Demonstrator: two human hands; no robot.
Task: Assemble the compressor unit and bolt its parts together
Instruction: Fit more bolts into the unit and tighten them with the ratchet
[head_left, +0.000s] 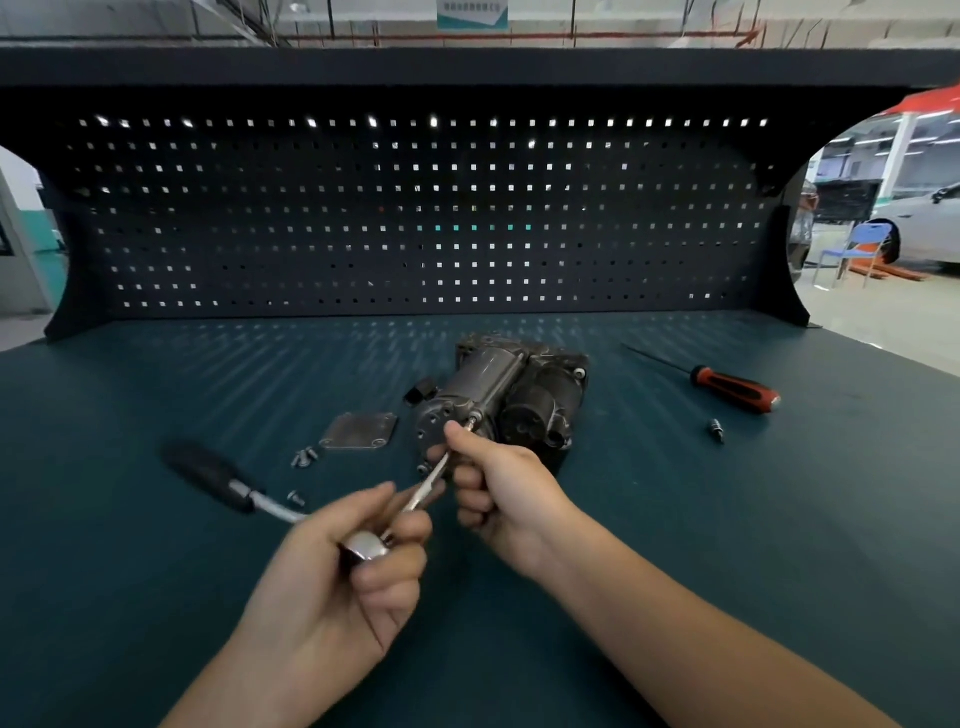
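Compressor unit (501, 402) lies mid-bench, left hand (343, 566) wrapped round the ratchet (270, 509) head to turn it, right hand (493, 483) pinching the extension bar (434, 480) to keep it seated on the long bolt (474, 417) (cover plate (358, 431) and loose screws (304, 457) parked beside, likely next).

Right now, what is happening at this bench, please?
A person is bolting a compressor unit together on the green bench. The left hand holds a ratchet wrench at its head, with a long extension reaching to a bolt on the unit's front. The right hand steadies the extension near its tip. A flat cover plate and loose bolts lie to the left; a red screwdriver lies to the right.
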